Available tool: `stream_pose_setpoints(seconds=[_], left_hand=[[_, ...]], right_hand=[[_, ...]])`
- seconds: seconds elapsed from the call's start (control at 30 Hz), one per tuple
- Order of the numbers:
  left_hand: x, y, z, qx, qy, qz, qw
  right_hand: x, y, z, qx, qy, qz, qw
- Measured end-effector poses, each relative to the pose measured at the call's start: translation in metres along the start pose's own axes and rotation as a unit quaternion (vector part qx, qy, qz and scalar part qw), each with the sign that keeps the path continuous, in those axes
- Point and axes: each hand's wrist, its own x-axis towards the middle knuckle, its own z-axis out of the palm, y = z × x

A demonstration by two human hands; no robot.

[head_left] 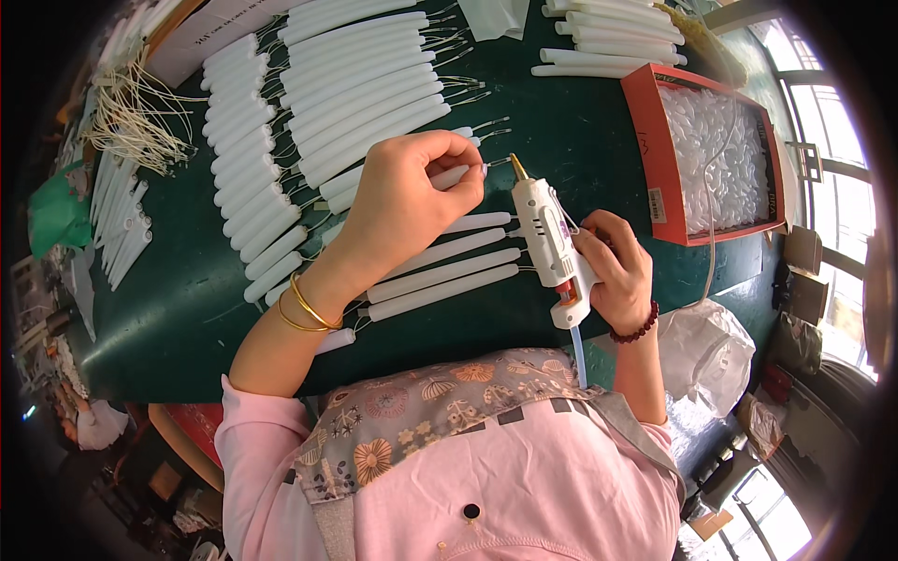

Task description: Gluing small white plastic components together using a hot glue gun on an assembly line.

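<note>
My left hand is closed in a pinch around the end of a slim white tube, from which two thin wires stick out to the right. In my right hand is a white hot glue gun, gripped by its handle. Its brass nozzle points up and lies just right of the wire ends, and a translucent glue stick comes out of its back. Below my left hand several similar white tubes lie side by side, their wires toward the gun.
Rows of white wired tubes cover the dark green table. A red box of clear plastic pieces stands at right, a cable crossing it. Beige wires lie at far left, plain white tubes at the back right.
</note>
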Motion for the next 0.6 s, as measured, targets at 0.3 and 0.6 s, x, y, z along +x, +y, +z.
stream_pose_setpoints(seconds=[0.3,0.6], left_hand=[[-0.0016,0.0011,-0.0026,-0.005,-0.014,0.002,1.0],[-0.0011,0.0028,-0.0023,-0.006,-0.009,0.011,1.0]], right_hand=[[-0.001,-0.0013,-0.0015,-0.001,-0.007,0.007,1.0],[-0.0027,-0.0012,-0.0024,-0.01,-0.012,0.007,1.0]])
